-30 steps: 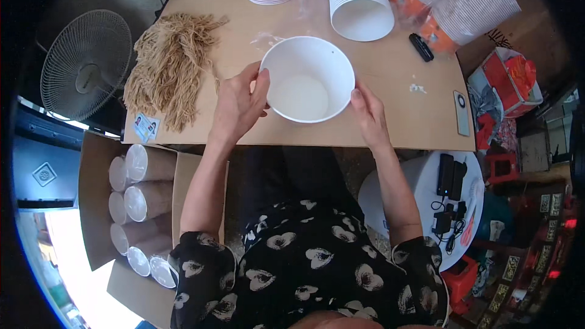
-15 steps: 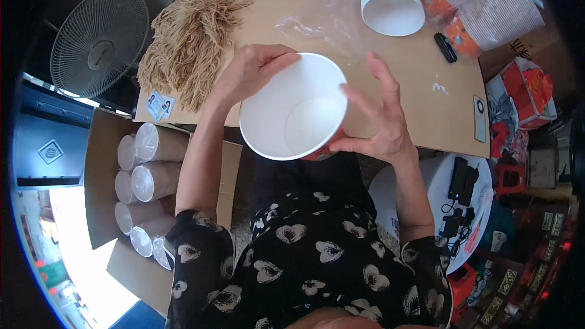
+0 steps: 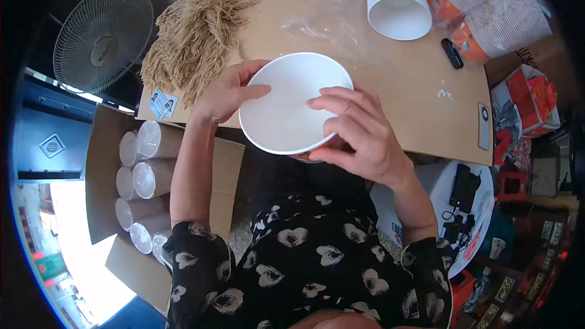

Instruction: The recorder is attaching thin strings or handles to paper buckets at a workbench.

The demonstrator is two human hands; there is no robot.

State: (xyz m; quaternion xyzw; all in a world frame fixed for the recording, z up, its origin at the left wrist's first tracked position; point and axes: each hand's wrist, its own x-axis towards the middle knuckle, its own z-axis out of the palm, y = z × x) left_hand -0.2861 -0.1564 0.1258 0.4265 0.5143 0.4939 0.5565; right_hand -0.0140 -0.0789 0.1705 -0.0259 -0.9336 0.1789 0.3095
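Observation:
A large white paper bucket [image 3: 286,116] is held over the table's front edge, its mouth tilted up so the white inside shows. My left hand [image 3: 228,91] grips its left rim, thumb over the inside and fingers behind the wall. On the right, my right hand [image 3: 362,128] closes over the rim, with fingers inside and thumb low on the outer wall. A little orange shows on the outside beneath the rim. Beyond it, a stack of white paper buckets [image 3: 399,9] lies on its side, mouth toward me.
Tan yarn strands [image 3: 192,42] lie heaped on the table [image 3: 420,116], near cards [image 3: 162,105] and a fan [image 3: 103,39]. Clear plastic film [image 3: 332,21], bagged buckets [image 3: 509,18] and a black marker [image 3: 452,53] lie farther back. Left below, a carton [image 3: 100,170] holds several wrapped stacks [image 3: 152,178].
My right hand has moved from hovering with spread fingers beside the bucket to gripping its rim. My left thumb has come over inside the rim, and the bucket's mouth has turned slightly.

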